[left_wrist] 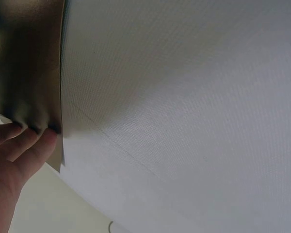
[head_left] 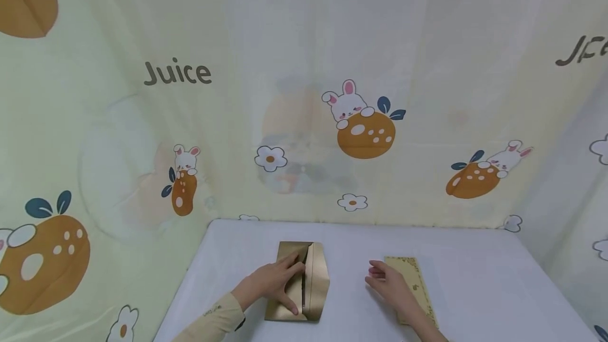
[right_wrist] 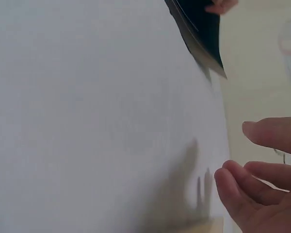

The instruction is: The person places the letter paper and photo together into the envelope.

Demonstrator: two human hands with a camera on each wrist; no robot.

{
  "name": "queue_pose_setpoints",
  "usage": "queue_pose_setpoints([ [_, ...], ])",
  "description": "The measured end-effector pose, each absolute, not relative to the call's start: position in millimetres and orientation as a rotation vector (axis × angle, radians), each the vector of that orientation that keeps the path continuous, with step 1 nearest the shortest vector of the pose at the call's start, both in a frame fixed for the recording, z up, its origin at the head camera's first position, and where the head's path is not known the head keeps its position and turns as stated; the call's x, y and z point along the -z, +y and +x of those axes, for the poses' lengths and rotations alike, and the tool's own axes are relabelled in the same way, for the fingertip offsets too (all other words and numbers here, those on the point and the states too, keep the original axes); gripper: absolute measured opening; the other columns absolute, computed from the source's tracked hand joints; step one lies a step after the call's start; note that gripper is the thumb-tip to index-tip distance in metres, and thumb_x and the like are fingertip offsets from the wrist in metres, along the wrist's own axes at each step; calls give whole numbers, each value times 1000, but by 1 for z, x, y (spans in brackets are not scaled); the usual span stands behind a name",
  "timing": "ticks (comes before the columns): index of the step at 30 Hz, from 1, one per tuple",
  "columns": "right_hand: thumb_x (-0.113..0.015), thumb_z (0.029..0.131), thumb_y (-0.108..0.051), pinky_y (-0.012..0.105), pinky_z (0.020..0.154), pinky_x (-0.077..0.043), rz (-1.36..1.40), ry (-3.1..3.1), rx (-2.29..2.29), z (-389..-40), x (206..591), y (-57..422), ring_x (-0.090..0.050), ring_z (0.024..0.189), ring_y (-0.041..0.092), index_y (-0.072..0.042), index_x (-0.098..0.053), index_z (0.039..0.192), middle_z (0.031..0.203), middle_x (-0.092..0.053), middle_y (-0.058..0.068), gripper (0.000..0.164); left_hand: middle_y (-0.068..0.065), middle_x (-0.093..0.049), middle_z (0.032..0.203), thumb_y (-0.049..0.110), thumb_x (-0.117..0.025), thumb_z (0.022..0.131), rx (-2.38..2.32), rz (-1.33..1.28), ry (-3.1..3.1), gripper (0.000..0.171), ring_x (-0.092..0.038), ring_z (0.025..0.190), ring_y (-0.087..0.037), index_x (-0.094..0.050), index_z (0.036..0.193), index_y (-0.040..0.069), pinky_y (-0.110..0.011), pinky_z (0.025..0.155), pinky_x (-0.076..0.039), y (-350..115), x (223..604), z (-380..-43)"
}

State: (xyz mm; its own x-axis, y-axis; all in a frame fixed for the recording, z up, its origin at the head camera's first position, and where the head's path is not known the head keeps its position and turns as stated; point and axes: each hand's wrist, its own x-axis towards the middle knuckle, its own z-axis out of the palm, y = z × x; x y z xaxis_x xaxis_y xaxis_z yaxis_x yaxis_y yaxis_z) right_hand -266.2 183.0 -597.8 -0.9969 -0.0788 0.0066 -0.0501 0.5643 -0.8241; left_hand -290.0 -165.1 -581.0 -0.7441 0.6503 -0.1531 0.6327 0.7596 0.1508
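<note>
A gold envelope lies on the table with its flap unfolded to the right. My left hand rests on it, thumb and fingers spread beside the slit-like opening. In the left wrist view, fingertips touch the envelope near its edge. To the right lies a pale gold card with a dark ornate border. My right hand hovers over the card's left side, fingers loosely bent and holding nothing. The right wrist view shows a gap between thumb and fingers.
A white cloth covers the table. Behind it hangs a cream curtain printed with rabbits, orange fruit and flowers; it also runs along the left and right sides.
</note>
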Motion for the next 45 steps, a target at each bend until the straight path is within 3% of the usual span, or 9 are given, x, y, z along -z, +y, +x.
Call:
queue_pose_setpoints([
  [3,-70,93,-14,39,90,-56,-83,2815,1319,-261,594,209,-65,108,29,9,-54,135,118,-69,18,50,-22,-23,164,81,-72,64,-137,1017,2760,105,-44,142,-37,-34,147,29,-44,87,-57,-166,582,-289],
  [7,-67,96,-24,54,95,-52,-62,2896,1134,-254,591,240,-60,115,45,15,-45,139,127,-59,32,62,-23,-25,164,81,-72,63,-145,1010,2772,104,-41,144,-37,-35,145,29,-45,87,-57,-166,579,-287],
  [13,-67,93,-47,77,96,-36,48,2936,854,-250,596,259,-33,127,71,20,-24,147,143,-28,50,96,-23,-25,164,80,-74,63,-136,972,2779,104,-40,145,-36,-35,145,28,-46,89,-57,-167,573,-285],
  [21,-75,89,-34,77,94,-36,29,2974,842,-247,602,256,-28,124,74,24,-11,146,140,-22,55,103,-22,-23,165,81,-71,64,-139,976,2769,105,-38,146,-36,-34,148,28,-47,90,-56,-166,575,-288],
  [26,-78,86,-38,74,93,-41,75,2922,890,-254,599,264,-32,119,75,24,-7,146,132,-26,56,111,-21,-23,165,82,-72,64,-136,973,2770,106,-37,147,-35,-34,147,29,-46,91,-56,-164,578,-288],
  [29,-74,89,-31,68,95,-44,104,2901,926,-258,600,273,-41,117,69,25,-13,144,128,-35,54,100,-21,-23,165,81,-72,64,-133,966,2769,105,-37,147,-34,-34,147,29,-46,92,-56,-164,578,-287],
  [32,-68,92,-20,50,83,-54,142,2886,996,-260,601,281,-60,98,49,24,-30,139,113,-56,40,75,-21,-24,165,81,-72,63,-131,966,2770,105,-37,147,-34,-35,146,29,-47,92,-55,-164,578,-287],
  [36,-59,95,-7,29,62,-48,201,2855,1089,-263,601,289,-58,76,20,19,-47,129,92,-65,18,45,-21,-24,164,81,-73,63,-119,971,2777,105,-38,146,-34,-35,146,28,-47,92,-55,-164,577,-288],
  [45,-53,94,-2,27,61,-52,223,2802,1208,-265,608,302,-63,73,15,19,-52,128,95,-70,22,39,-21,-25,164,81,-73,62,-108,978,2775,105,-38,146,-34,-35,145,29,-46,91,-56,-163,581,-289],
])
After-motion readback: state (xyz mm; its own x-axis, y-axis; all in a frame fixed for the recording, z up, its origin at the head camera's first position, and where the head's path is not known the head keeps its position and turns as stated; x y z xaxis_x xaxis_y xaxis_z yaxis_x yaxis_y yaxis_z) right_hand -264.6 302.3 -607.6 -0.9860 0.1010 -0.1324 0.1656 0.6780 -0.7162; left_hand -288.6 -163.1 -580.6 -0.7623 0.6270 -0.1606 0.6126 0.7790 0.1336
